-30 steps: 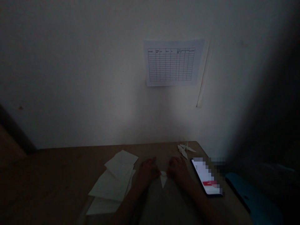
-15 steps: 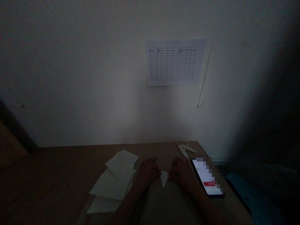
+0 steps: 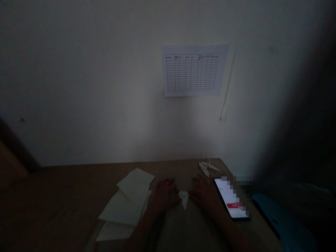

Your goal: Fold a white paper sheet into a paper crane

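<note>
A small white folded paper point(image 3: 184, 200), shaped like a kite with its point toward me, lies on the table between my hands. My left hand point(image 3: 165, 193) is at its left edge, with thumb and forefinger closed on the paper's side. From the other side, my right hand point(image 3: 201, 191) has its fingertips at the paper's upper right corner, seemingly pinching it. The dim light hides the exact finger contact. Beyond my right hand lie small folded paper pieces point(image 3: 204, 169) with narrow pointed ends.
Several loose white sheets point(image 3: 126, 206) overlap left of my left forearm. A phone point(image 3: 231, 199) with a lit screen lies right of my right hand, near the table's point(image 3: 65, 196) right edge. A printed grid sheet point(image 3: 193, 71) hangs on the wall. Something blue point(image 3: 286, 220) stands beyond that edge.
The folded paper's point has swung slightly to the right, and the fingers of my left hand have shifted a little over its left side. My right hand stays nearly in place.
</note>
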Demonstrator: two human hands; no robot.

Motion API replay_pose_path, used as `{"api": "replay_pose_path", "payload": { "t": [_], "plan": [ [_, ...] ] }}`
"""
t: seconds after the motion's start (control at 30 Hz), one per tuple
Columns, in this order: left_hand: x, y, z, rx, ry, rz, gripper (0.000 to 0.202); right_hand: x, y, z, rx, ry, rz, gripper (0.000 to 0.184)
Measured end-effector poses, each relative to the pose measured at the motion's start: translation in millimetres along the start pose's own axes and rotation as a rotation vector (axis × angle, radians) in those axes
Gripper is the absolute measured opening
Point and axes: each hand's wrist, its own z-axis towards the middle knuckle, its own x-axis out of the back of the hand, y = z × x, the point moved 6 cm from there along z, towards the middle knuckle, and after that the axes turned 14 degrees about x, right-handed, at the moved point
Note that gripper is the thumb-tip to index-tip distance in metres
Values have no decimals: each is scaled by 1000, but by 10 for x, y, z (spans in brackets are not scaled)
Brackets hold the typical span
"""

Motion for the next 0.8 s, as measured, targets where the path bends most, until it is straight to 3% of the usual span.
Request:
{"api": "replay_pose_path", "payload": {
  "t": [0.33, 0.57, 0.8],
  "plan": [
    [35, 196, -46, 9, -10, 46, 36, -142, -6, -7, 4, 43, -8, 26],
    [56, 192, -44, 34, -15, 87, 32, -192, -113, 49, 50, 66, -38, 34],
    [33, 162, -27, 38, 3, 144, 35, -139, -138, 88, 56, 75, -65, 24]
  ]
}}
